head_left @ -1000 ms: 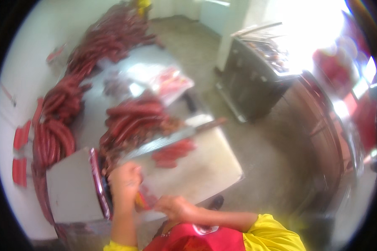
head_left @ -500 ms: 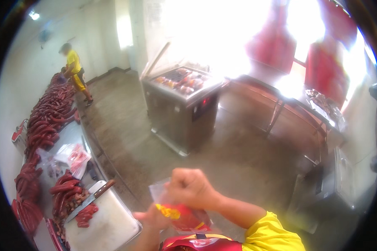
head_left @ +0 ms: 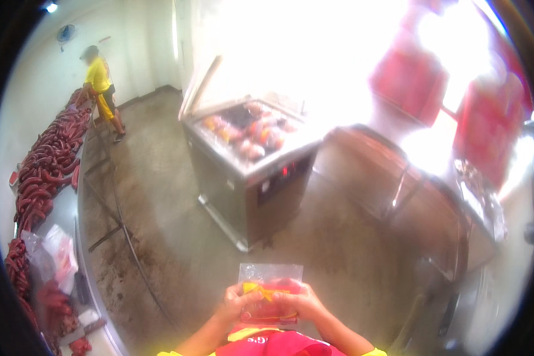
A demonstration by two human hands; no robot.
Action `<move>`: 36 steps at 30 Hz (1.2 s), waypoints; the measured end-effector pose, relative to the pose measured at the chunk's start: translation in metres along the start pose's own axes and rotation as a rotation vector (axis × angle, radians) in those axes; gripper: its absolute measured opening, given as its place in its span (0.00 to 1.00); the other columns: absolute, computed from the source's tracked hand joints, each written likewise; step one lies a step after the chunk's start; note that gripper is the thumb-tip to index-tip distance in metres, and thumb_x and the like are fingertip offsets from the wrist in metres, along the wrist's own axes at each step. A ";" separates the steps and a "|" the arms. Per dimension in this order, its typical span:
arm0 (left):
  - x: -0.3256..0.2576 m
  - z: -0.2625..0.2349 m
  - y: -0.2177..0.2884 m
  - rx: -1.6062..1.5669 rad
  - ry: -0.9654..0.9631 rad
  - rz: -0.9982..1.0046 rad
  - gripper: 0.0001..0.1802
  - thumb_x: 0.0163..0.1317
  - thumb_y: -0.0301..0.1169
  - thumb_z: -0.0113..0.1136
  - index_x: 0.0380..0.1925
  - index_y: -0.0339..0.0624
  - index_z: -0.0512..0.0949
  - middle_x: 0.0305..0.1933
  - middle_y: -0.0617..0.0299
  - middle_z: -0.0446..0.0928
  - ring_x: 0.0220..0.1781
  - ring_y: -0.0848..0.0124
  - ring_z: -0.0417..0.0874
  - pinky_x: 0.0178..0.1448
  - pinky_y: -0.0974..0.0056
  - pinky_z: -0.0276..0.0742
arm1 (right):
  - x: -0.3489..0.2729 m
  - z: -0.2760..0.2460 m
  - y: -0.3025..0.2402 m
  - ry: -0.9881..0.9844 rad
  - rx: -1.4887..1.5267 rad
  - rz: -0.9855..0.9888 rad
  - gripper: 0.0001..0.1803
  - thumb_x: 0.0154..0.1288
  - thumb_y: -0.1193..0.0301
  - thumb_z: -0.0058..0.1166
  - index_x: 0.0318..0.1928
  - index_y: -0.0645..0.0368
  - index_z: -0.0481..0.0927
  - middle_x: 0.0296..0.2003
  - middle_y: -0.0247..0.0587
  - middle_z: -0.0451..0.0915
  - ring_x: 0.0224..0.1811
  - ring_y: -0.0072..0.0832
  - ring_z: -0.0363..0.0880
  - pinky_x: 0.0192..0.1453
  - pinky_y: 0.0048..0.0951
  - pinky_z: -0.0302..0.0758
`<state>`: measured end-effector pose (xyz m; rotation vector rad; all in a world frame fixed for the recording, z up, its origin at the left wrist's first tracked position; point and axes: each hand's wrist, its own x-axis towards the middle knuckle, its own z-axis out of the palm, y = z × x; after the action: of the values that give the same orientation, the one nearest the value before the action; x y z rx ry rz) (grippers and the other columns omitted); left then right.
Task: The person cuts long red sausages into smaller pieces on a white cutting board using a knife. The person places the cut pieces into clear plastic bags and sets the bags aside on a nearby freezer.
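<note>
Both hands, left point(head_left: 238, 299) and right point(head_left: 302, 304), pinch a clear bag point(head_left: 271, 291) of red sausage, held low before the steel machine point(head_left: 249, 172). It looks soft, light and slippery (best gripped at its side edges).

A clear plastic bag point(head_left: 270, 291) is held upright low in the middle of the view, above the floor. Its top edge is straight and its upper part looks empty and see-through. The lower part is filled with red contents, blurred, with a yellow strip lying across them near the left side. The left hand point(head_left: 236, 301) grips its left edge and the right hand point(head_left: 303, 304) its right edge.
</note>
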<state>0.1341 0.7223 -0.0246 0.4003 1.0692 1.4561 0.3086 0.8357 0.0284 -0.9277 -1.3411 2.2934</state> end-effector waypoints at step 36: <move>0.515 -0.019 0.224 1.256 0.629 0.946 0.15 0.64 0.27 0.51 0.49 0.35 0.77 0.52 0.47 0.78 0.56 0.52 0.79 0.60 0.53 0.73 | 0.767 -0.237 -0.312 -0.202 -0.854 -0.837 0.18 0.59 0.73 0.51 0.50 0.65 0.79 0.45 0.50 0.82 0.48 0.36 0.80 0.53 0.36 0.75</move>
<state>-0.1250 1.2203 -0.0319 1.5562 2.5002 1.5324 -0.1089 1.5829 -0.0677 -0.1918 -2.2916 1.1789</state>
